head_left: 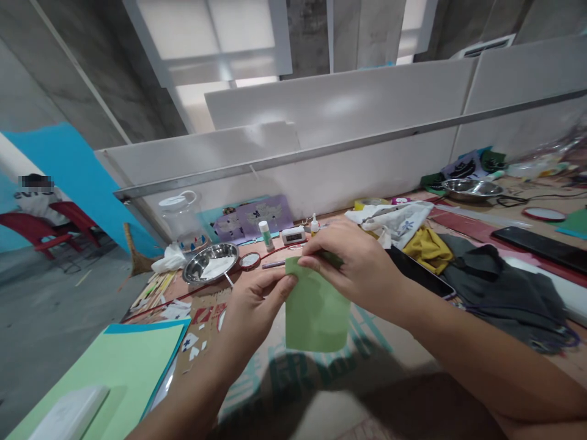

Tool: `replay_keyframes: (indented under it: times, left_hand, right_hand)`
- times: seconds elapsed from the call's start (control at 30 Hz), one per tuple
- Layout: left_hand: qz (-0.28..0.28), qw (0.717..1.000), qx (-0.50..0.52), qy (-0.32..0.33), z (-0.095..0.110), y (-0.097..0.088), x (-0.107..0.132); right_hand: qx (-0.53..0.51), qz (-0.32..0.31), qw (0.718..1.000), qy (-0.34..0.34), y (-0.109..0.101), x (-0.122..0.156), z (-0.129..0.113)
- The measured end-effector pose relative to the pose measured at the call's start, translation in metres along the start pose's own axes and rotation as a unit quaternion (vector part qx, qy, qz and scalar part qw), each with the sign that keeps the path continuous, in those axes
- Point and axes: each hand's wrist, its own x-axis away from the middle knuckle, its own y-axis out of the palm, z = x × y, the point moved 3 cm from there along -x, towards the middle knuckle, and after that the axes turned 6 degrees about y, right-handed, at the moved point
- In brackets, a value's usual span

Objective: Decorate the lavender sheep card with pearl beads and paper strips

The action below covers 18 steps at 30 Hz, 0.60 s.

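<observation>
A small sheet of light green paper (316, 318) hangs upright in front of me, above a cardboard surface with green printed characters. My left hand (259, 302) pinches its upper left edge between thumb and fingers. At the top edge, my right hand (346, 253) is closed on the same paper, thumb in front and fingers bent over behind. A thin purple stick, perhaps a pen (274, 264), shows just beyond my left fingertips. Whether my right fingers hold anything besides the paper is hidden.
Behind the hands stand a glue stick (265, 236), a small digital clock (293, 236) and a metal bowl (211, 264). Larger green sheets (123, 360) lie at left under a white box (71, 412). Cloths (431, 247) and a phone (419, 272) lie at right. A person sits far left.
</observation>
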Motion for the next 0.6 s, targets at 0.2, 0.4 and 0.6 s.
replay_keyframes:
  times: [0.2, 0.4, 0.6]
  left_hand:
    - [-0.001, 1.0, -0.002, -0.002, 0.0015, -0.0001, 0.0014]
    - [0.004, 1.0, 0.004, -0.015, -0.0009, 0.001, 0.0036]
    - [-0.003, 0.999, 0.035, -0.023, 0.0016, 0.0021, 0.0022]
  right_hand:
    - [0.01, -0.009, 1.0, 0.006, 0.0005, 0.0003, -0.0001]
    - [0.012, 0.001, 1.0, -0.002, 0.0007, 0.0007, 0.0008]
    - [0.01, -0.003, 1.0, -0.002, 0.0028, 0.0026, 0.0015]
